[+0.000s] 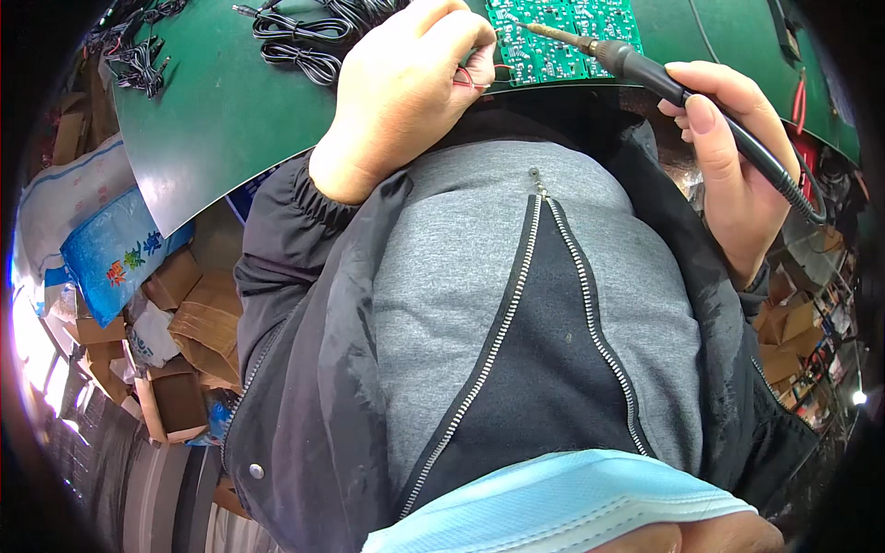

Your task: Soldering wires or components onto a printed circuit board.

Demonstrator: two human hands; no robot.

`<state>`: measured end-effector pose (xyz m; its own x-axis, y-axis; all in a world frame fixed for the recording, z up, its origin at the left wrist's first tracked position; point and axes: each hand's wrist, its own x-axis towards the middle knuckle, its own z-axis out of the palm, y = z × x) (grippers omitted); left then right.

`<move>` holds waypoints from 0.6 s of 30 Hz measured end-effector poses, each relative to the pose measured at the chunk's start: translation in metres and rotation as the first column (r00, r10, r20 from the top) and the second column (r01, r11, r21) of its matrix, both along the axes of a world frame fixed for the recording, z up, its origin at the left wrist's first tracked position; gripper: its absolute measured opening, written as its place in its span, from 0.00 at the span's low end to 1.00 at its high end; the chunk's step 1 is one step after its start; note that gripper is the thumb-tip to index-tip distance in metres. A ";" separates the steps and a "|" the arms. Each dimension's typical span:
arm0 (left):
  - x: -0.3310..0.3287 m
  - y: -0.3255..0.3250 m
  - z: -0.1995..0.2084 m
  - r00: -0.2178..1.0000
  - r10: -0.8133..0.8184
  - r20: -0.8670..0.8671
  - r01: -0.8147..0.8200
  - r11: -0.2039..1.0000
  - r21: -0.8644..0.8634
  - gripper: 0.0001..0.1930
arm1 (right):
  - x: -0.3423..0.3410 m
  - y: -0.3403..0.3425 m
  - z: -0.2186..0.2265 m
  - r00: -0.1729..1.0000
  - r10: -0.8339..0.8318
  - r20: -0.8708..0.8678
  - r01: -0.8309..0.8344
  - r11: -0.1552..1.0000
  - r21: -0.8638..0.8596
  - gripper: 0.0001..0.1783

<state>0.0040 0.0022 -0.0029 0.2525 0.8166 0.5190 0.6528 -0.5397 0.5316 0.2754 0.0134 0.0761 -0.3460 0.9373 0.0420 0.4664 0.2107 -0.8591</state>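
My right hand [737,147] is closed around the black handle of a soldering iron [636,66]. The iron's tip points left, over the upper left part of a green circuit board panel [553,66] full of small parts. Left of the panel, my left hand [415,83] is closed, its fingers pinching thin red and black wires [466,79]. One red wire reaches from the fingers to the panel's left edge. Whether the tip touches the board or hovers above it, I cannot tell.
Coiled black cables [304,46] lie beside my left hand, and more cables [138,66] sit at the far left. The green table [221,120] has its near edge at my body. Red-handled pliers or a similar tool [799,97] lie right. Cardboard boxes [207,323] stand below left.
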 end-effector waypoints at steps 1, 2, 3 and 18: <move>-0.001 0.001 0.003 0.999 0.032 0.013 -0.031 0.998 -0.056 0.06 | 0.003 0.001 -0.002 0.999 -0.008 -0.037 0.008 1.000 0.004 0.12; -0.002 0.003 0.007 0.998 0.065 0.023 -0.062 0.992 -0.111 0.06 | 0.004 0.001 -0.003 0.997 -0.016 -0.075 0.016 1.000 0.008 0.12; -0.008 0.008 0.009 0.997 0.066 0.045 -0.061 0.993 -0.101 0.07 | 0.003 0.002 -0.001 0.997 -0.011 -0.078 0.012 1.000 0.008 0.12; -0.007 0.000 0.016 0.981 0.054 -0.187 -0.071 0.994 -0.085 0.06 | 0.008 0.001 -0.004 0.999 0.005 -0.046 -0.004 1.000 0.017 0.13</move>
<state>-0.0026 0.0020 0.0130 0.2839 0.8751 0.3918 0.7747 -0.4501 0.4441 0.2835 0.0140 0.0720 -0.3479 0.9346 0.0741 0.4255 0.2279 -0.8758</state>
